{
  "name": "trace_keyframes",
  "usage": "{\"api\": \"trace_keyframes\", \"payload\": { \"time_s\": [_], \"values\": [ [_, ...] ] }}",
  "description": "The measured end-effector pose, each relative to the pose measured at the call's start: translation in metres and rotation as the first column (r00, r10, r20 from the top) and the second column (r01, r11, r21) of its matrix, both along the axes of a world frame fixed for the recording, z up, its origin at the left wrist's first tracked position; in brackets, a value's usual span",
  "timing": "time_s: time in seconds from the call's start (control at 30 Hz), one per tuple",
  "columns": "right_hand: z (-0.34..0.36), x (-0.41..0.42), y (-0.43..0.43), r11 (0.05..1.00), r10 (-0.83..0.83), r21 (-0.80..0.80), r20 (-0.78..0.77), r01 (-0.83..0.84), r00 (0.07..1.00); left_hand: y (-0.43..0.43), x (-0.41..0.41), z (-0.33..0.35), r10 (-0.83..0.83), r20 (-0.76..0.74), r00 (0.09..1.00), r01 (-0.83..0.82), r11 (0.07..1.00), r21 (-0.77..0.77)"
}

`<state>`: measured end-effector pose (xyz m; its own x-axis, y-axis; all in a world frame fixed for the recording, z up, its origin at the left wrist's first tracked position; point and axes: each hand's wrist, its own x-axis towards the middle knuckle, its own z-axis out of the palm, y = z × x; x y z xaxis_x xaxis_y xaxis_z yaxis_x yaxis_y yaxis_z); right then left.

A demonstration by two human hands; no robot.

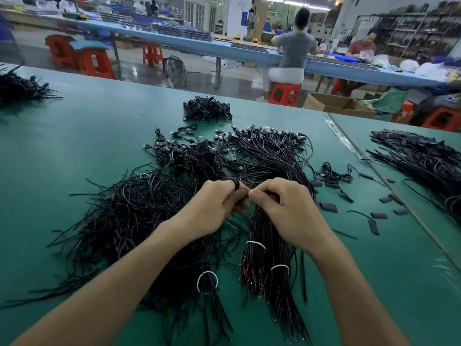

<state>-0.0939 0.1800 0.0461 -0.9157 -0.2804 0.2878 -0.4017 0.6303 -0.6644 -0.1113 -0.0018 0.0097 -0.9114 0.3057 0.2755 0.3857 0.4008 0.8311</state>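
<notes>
- Working the thin black wire [241, 201] calls for both grips tight together: the left grip [214, 203] is curled shut on the wire, with a dark turn looped over its forefinger, and the right grip [287, 208] pinches at the same spot, thumb tip to thumb tip
- What the right grip pinches, a wire end or a small sleeve, is hidden by its fingers
- The wire sits between the two grips, raised just above the heap, its tail dropping toward the wearer
- Judged from here, a short pinch near the wire's end and a straight pull along its length should stop it kinking
- Directly under the grips lie black wire bundles tied with white bands [255, 245], red-tipped ends pointing toward the wearer
- To the left grip's outer side spreads a loose tangled heap of black wires [129, 211]; stray strands could snag the looped finger
- Beyond the grips lie wires with small metal plug ends [269, 141], and farther off a small dark pile [207, 108]
- Out past the right grip, flat short black sleeve pieces [328, 207] are scattered on the green counter [74, 136], near enough to reach
- Well off to the right lies another long black bundle [419, 156]
</notes>
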Motion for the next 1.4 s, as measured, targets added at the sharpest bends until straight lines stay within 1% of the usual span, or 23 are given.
{"api": "trace_keyframes", "payload": {
  "time_s": [0.07,0.13,0.2,0.27,0.37,0.4,0.47,0.53,0.63,0.67,0.7,0.77,0.83,0.87,0.9,0.93,0.97,1.0,1.03,1.17,1.27,1.33,1.4],
  "values": [
    [0.001,-0.002,-0.001,0.999,-0.013,-0.052,-0.04,0.011,0.999,0.004,0.005,0.004,-0.04,0.121,0.992,0.036,0.999,0.031],
    [0.0,-0.004,0.0,0.991,-0.04,-0.127,-0.046,0.034,0.998,0.006,0.009,0.008,-0.092,0.24,0.966,0.056,0.987,0.153],
    [-0.002,-0.005,-0.002,0.977,-0.047,-0.21,-0.032,0.039,0.998,0.004,0.013,0.011,-0.222,0.348,0.911,0.115,0.946,0.302],
    [-0.005,-0.004,-0.004,0.95,-0.038,-0.312,-0.009,0.033,0.999,0.002,0.017,0.016,-0.362,0.423,0.83,0.16,0.883,0.442],
    [-0.009,-0.001,-0.011,0.921,-0.003,-0.388,0.063,0.027,0.998,-0.002,0.016,0.019,-0.522,0.404,0.751,0.154,0.734,0.662],
    [-0.011,0.0,-0.012,0.931,0.007,-0.365,0.095,0.028,0.995,-0.002,0.014,0.02,-0.555,0.378,0.741,0.134,0.674,0.726],
    [-0.015,0.002,-0.015,0.968,0.026,-0.252,0.131,0.008,0.991,-0.002,0.01,0.02,-0.584,0.322,0.745,0.054,0.534,0.844],
    [-0.019,0.006,-0.02,0.991,0.079,-0.118,0.152,-0.062,0.985,0.0,0.008,0.02,-0.546,0.294,0.784,-0.055,0.411,0.91],
    [-0.018,0.012,-0.026,0.987,0.132,0.069,0.204,-0.149,0.97,0.003,0.004,0.018,-0.455,0.271,0.848,-0.126,0.324,0.938],
    [-0.017,0.013,-0.026,0.978,0.123,0.137,0.214,-0.154,0.969,0.004,0.003,0.016,-0.43,0.26,0.865,-0.118,0.329,0.937],
    [-0.016,0.015,-0.026,0.969,0.112,0.192,0.219,-0.156,0.969,0.005,0.002,0.013,-0.379,0.256,0.889,-0.105,0.375,0.921],
    [-0.013,0.017,-0.024,0.953,0.122,0.248,0.214,-0.175,0.969,0.006,0.001,0.008,-0.195,0.247,0.949,-0.097,0.564,0.82],
    [-0.009,0.018,-0.021,0.945,0.157,0.253,0.209,-0.208,0.965,0.005,0.002,0.003,-0.003,0.194,0.981,-0.119,0.782,0.612],
    [-0.007,0.018,-0.02,0.944,0.171,0.248,0.2,-0.219,0.965,0.004,0.002,0.001,0.041,0.15,0.988,-0.109,0.87,0.482],
    [-0.005,0.018,-0.019,0.947,0.18,0.234,0.183,-0.221,0.966,0.002,0.004,0.001,0.042,0.112,0.993,-0.078,0.937,0.341],
    [-0.004,0.016,-0.017,0.953,0.181,0.216,0.157,-0.213,0.971,0.001,0.006,0.001,0.005,0.092,0.996,-0.025,0.977,0.214],
    [-0.002,0.015,-0.015,0.96,0.176,0.197,0.126,-0.198,0.976,0.001,0.008,0.001,-0.037,0.089,0.995,0.026,0.993,0.115],
    [-0.001,0.013,-0.012,0.968,0.166,0.173,0.098,-0.181,0.981,0.002,0.009,0.001,-0.062,0.106,0.992,0.055,0.997,0.061],
    [-0.001,0.011,-0.01,0.976,0.152,0.144,0.075,-0.162,0.985,0.003,0.012,0.002,-0.073,0.153,0.986,0.065,0.996,0.052],
    [-0.001,0.009,-0.005,0.996,0.094,-0.01,0.014,-0.094,0.995,0.005,0.017,0.012,-0.158,0.371,0.915,0.104,0.981,0.162],
    [-0.002,0.009,-0.005,0.98,0.088,-0.177,-0.026,-0.091,0.996,-0.001,0.017,0.016,-0.268,0.507,0.819,0.178,0.959,0.218],
    [-0.001,0.008,-0.004,0.96,0.073,-0.27,-0.03,-0.078,0.997,-0.007,0.017,0.017,-0.354,0.555,0.752,0.227,0.931,0.286],
    [-0.001,0.007,-0.003,0.939,0.114,-0.331,0.025,-0.1,0.993,-0.013,0.015,0.018,-0.454,0.546,0.704,0.274,0.883,0.381]
  ]
}}
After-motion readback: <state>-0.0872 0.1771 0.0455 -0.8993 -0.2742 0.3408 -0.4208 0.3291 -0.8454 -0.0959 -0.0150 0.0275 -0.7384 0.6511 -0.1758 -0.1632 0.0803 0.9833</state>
